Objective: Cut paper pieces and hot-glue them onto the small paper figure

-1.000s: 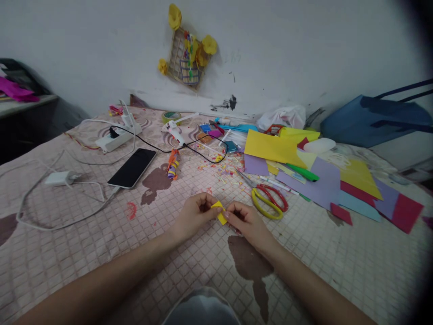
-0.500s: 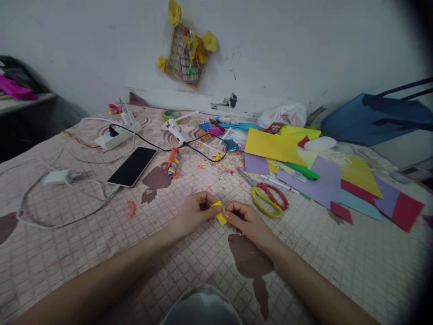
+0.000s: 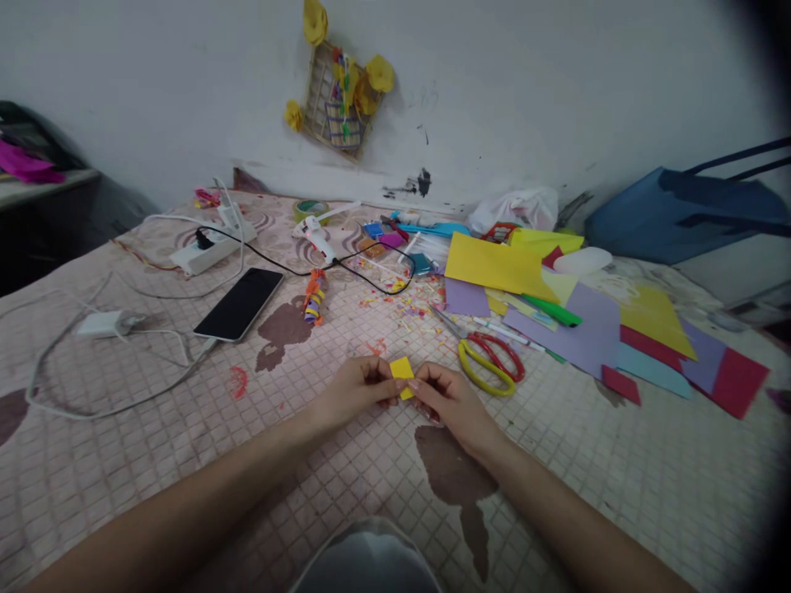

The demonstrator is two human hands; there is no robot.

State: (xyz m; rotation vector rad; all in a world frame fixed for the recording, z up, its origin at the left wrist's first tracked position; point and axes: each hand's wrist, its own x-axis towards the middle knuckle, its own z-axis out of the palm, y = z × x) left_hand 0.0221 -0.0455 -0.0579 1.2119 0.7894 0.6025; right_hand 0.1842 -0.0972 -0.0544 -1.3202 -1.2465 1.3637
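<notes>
A small piece of yellow paper (image 3: 401,369) is pinched between my two hands, just above the patterned cloth. My left hand (image 3: 362,385) grips its left edge between thumb and fingers. On the opposite edge, my right hand (image 3: 446,401) holds it the same way, the two thumb tips nearly meeting on its face. Scissors (image 3: 488,362) with red and yellow handles lie to the right of my right hand. Beyond my hands, a small rolled craft piece (image 3: 314,296) in orange, yellow and purple rests on the cloth.
A phone (image 3: 240,305) on a white cable and a power strip (image 3: 213,247) lie at left. At the back are a glue gun (image 3: 316,239), a tape roll (image 3: 311,209) and scattered paper bits. Coloured paper sheets (image 3: 574,329) spread at right, near a blue bag (image 3: 685,214).
The yellow paper has turned and tipped up, so more of it shows above my thumbs. Both hands stay close together around it. The view has shifted very slightly.
</notes>
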